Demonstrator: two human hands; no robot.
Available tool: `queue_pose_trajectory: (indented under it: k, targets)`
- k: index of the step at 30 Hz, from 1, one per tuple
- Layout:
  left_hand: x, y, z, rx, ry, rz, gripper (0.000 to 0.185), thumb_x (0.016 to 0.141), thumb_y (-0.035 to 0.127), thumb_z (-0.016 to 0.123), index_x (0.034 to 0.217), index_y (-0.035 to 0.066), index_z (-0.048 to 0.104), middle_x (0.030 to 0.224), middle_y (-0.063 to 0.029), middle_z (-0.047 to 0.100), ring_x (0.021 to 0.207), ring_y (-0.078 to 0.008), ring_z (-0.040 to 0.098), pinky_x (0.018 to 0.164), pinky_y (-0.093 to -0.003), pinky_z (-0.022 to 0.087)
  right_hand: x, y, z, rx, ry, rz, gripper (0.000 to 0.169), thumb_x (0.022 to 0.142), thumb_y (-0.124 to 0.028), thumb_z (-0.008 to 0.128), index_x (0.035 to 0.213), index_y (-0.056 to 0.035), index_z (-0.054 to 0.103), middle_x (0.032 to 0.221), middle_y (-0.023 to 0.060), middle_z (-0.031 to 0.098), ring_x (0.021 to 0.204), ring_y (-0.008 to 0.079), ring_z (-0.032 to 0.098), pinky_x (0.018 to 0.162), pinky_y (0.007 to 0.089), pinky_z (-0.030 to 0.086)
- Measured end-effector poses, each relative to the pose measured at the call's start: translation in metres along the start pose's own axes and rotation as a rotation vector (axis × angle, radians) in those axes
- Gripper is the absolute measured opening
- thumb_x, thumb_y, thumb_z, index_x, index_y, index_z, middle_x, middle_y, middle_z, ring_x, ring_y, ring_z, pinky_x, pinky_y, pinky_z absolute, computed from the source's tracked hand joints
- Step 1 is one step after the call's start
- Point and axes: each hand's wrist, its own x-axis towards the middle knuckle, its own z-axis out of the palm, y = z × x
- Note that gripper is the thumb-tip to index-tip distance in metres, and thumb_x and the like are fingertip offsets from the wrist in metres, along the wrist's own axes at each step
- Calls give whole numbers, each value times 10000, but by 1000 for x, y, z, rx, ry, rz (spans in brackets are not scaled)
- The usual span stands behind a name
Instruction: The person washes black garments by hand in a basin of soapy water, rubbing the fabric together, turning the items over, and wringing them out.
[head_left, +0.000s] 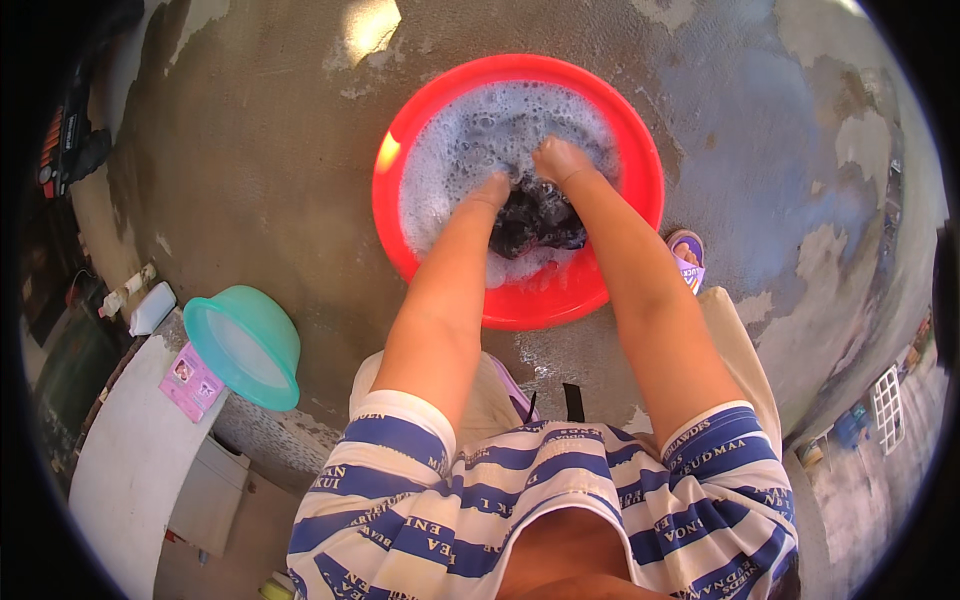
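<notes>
A round red plastic basin stands on the wet concrete floor before me, holding sudsy water. Dark wet cloth lies bunched in the water towards the near side. My left hand is at the cloth's upper left edge, its fingers hidden by suds and water. To the right, my right hand is curled at the foam, just above the cloth; whether it grips any fabric is not visible.
A teal plastic basin sits tilted at the left, beside a pink printed packet on a pale ledge. A white plastic container is behind them. My sandalled foot is close to the red basin's right side. A white rack stands far right.
</notes>
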Motion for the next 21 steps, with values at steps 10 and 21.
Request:
queue_pose_trajectory:
  k: [10,21]
  targets:
    - [-33,48,-107,-801,379,-335,425,858,366,660,688,-23,636,603,-190,613,655,-309,629,675,-404,474,-68,-35,-35,1012,207,-253,335,810,-281,680,963,8,609,796,176,658,801,369,634,774,430,486]
    - [-149,74,-39,328,208,69,691,805,285,682,1411,88,416,1531,-151,204,1404,-409,145,1092,-597,187,-138,-22,-1,-218,702,-229,565,758,-272,692,1297,-177,550,1389,166,409,1262,425,368,1010,501,383]
